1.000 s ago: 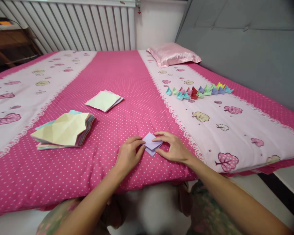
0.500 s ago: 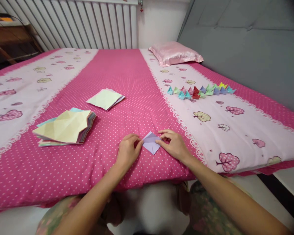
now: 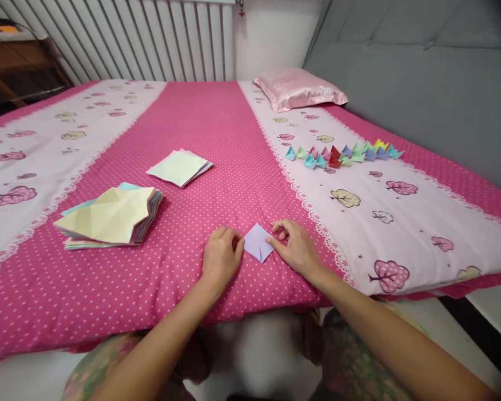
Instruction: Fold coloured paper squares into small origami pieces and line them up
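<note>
A small folded lilac paper (image 3: 258, 243) lies flat on the pink dotted bedspread (image 3: 200, 139) near its front edge. My left hand (image 3: 221, 259) rests at the paper's left corner with its fingers curled and the fingertips pressing the edge down. My right hand (image 3: 295, 247) is at the right corner, its fingers bent and pinching that edge against the bed. The paper sits between both hands as a flat diamond shape.
A thick stack of creased coloured sheets (image 3: 108, 217) lies at the left, and a smaller stack of square sheets (image 3: 179, 167) sits further back. A row of several small folded paper figures (image 3: 342, 154) lies at the right. A pink pillow (image 3: 298, 89) and a grey headboard (image 3: 421, 83) stand behind.
The lilac paper's raised flap has been pressed down flat. Both hands have drawn in closer to the paper's corners, the fingers curling more.
</note>
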{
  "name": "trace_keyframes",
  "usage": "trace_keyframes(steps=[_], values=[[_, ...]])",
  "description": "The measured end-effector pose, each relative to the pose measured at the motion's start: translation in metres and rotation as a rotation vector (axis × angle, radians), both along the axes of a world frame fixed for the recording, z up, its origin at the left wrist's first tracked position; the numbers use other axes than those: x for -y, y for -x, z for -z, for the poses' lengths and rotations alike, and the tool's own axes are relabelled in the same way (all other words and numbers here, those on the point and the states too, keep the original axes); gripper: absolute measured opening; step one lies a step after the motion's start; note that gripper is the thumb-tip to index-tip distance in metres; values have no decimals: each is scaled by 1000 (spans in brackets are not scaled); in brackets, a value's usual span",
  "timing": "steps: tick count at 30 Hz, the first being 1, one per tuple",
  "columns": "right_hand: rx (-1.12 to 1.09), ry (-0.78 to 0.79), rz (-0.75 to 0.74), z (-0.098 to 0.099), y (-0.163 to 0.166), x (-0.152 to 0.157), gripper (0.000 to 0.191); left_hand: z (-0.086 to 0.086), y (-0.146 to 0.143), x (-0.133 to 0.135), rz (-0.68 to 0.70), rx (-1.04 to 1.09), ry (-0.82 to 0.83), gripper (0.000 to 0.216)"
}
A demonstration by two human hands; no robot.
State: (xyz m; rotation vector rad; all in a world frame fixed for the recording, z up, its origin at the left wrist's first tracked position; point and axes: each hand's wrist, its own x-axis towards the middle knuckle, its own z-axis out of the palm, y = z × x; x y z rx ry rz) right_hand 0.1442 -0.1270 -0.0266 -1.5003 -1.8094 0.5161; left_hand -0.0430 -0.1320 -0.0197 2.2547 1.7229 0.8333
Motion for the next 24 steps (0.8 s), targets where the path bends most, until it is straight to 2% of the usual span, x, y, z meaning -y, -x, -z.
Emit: trace_keyframes(steps=[5, 13, 24], values=[[7, -49, -87, 3, -2, 1, 20, 5, 1, 0, 144, 55, -32, 21], [34, -5, 8, 1, 10, 0, 15, -2, -9, -2, 32, 87, 96, 16], [60, 7, 50, 3, 18, -5, 9, -2, -18, -5, -18, 53, 94, 9]])
